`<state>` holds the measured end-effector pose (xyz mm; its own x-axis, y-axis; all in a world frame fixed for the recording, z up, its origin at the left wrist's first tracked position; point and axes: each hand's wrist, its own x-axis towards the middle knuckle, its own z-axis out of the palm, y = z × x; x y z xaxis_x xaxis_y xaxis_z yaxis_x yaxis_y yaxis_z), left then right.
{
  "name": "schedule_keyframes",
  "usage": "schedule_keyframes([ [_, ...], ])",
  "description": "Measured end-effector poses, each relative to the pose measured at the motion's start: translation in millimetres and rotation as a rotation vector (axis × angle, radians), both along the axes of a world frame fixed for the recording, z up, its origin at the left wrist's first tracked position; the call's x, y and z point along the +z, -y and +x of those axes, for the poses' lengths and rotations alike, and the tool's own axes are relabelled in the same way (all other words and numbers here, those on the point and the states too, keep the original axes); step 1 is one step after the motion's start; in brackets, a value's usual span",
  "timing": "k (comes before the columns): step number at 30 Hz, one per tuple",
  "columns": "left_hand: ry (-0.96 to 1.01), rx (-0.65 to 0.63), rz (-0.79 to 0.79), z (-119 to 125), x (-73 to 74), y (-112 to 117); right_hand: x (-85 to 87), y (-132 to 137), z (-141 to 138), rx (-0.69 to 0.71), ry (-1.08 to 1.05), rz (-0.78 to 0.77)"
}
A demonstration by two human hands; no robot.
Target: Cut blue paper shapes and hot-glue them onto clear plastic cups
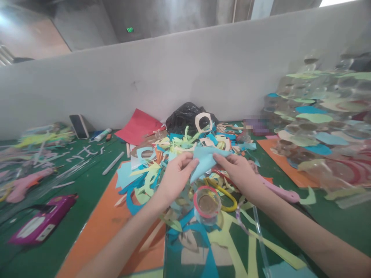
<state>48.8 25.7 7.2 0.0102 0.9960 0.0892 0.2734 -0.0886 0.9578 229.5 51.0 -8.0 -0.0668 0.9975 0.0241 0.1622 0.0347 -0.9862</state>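
A piece of light blue paper (206,161) is held up between both hands over a heap of paper scraps. My left hand (180,170) pinches its left edge between thumb and fingers. At its right corner, my right hand (236,168) grips it the same way. Just below the paper stands a clear plastic cup (207,204) with a red rim. Beside the cup, the yellow handle (227,199) of what looks like scissors pokes out of the scraps. A pink-handled tool (281,192) lies beyond my right forearm.
Stacked plastic cups with coloured paper discs (315,116) rise on the right. A black plastic bag (185,116) and red paper (139,127) lie by the wall. To the left are a pink glue gun (29,183), a purple box (46,220) and a phone (79,126). Orange sheets (95,224) cover some table.
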Motion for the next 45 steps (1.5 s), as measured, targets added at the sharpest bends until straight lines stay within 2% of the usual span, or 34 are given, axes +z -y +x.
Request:
schedule_keyframes([
  [7, 0.131, 0.047, 0.018, 7.4, 3.2, 1.6, 4.0, 3.2, -6.2, 0.222, -0.111, 0.035],
  [12, 0.136, 0.071, 0.102, 9.8, 3.7, 2.6, 4.2, 1.2, -6.9, 0.113, -0.082, 0.038],
  [16, 0.11, -0.11, -0.023, 6.8, 7.4, 2.1, -1.8, -3.9, -0.5, 0.042, -0.053, 0.038],
  [18, 0.083, -0.183, -0.088, 5.8, 9.7, 2.3, -4.4, -4.5, -0.1, 0.051, -0.063, 0.035],
  [23, 0.084, -0.173, -0.091, 6.7, 10.9, 4.4, -1.0, 0.8, -8.2, 0.23, -0.197, 0.048],
  [27, 0.026, -0.162, -0.081, 5.1, 13.3, 6.1, 8.3, -4.4, 2.9, 0.079, -0.092, 0.052],
  [30, -0.011, -0.152, -0.079, 3.4, 16.3, 6.8, 11.6, -14.9, 20.5, -0.053, -0.2, 0.103],
  [32, -0.012, -0.163, -0.085, 3.2, 16.9, 7.0, 10.8, -19.9, 26.8, -0.091, -0.289, 0.104],
  [35, 0.028, -0.192, -0.092, 3.7, 15.6, 6.4, 5.9, -20.3, 23.3, -0.117, -0.337, 0.059],
  [37, 0.078, -0.188, -0.099, 3.6, 14.2, 5.8, 1.4, -17.3, 17.4, -0.159, -0.278, 0.054],
  [39, 0.126, -0.163, -0.109, 3.1, 13.3, 5.7, -2.7, -14.2, 14.2, -0.212, -0.086, 0.213],
  [41, 0.158, -0.138, -0.114, 3.2, 13.6, 7.0, -5.4, -11.8, 15.5, -0.213, 0.221, 0.564],
  [43, 0.179, -0.125, -0.104, 4.9, 14.7, 10.2, -6.4, -10.1, 19.3, -0.122, 0.515, 0.962],
  [45, 0.197, -0.122, -0.069, 7.8, 16.2, 14.8, -6.4, -8.4, 22.7, -0.021, 0.706, 1.224],
])
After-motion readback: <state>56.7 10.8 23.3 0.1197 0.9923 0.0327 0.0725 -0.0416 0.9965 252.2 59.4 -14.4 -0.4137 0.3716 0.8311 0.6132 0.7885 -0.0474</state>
